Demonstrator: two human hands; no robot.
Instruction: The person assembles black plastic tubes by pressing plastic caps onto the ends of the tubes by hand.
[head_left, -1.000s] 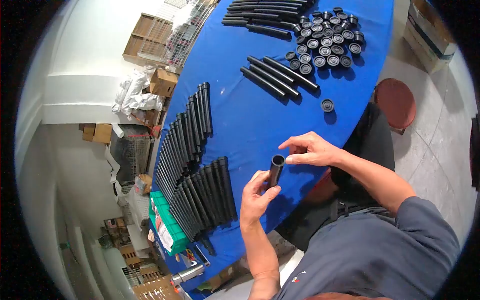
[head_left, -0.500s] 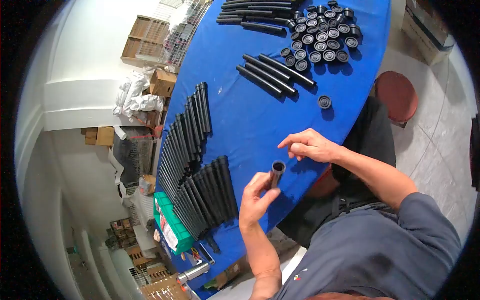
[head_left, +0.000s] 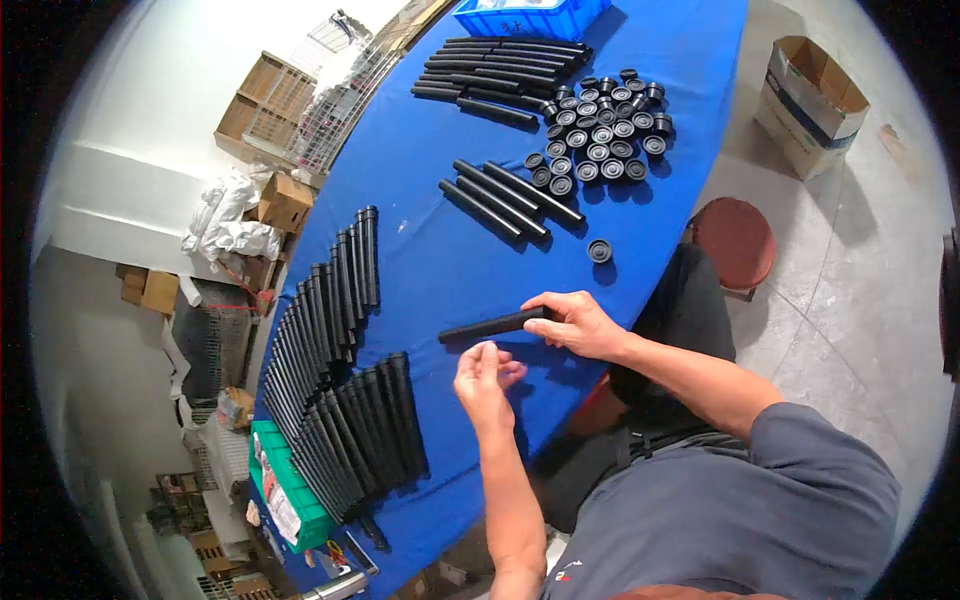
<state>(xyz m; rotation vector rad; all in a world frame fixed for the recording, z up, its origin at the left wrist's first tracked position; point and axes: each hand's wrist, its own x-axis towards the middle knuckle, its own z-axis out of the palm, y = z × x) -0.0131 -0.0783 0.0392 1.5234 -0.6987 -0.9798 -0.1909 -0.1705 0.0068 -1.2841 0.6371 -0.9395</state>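
A black tube [head_left: 492, 326] points left over the blue table, its right end gripped between the thumb and fingers of my right hand [head_left: 580, 327]. Just below the tube is my left hand [head_left: 487, 385], apart from it, with thumb and forefinger pinched together; whether anything small sits in that pinch is hidden. A single black round cap [head_left: 599, 251] lies above my right hand. Further up are several loose black tubes [head_left: 512, 200] and a cluster of black caps [head_left: 598, 151].
Rows of black tubes with wider ends [head_left: 365, 425] lie on the left of the blue table [head_left: 410, 290]. A green basket [head_left: 290, 490] stands at lower left, a blue crate [head_left: 530, 20] at the top. A red stool [head_left: 735, 243] and an open carton [head_left: 810, 105] are on the floor.
The tube has passed from my left hand to my right and turned from upright-looking to lying leftward. My left hand has let go. The view has shifted, showing the blue crate.
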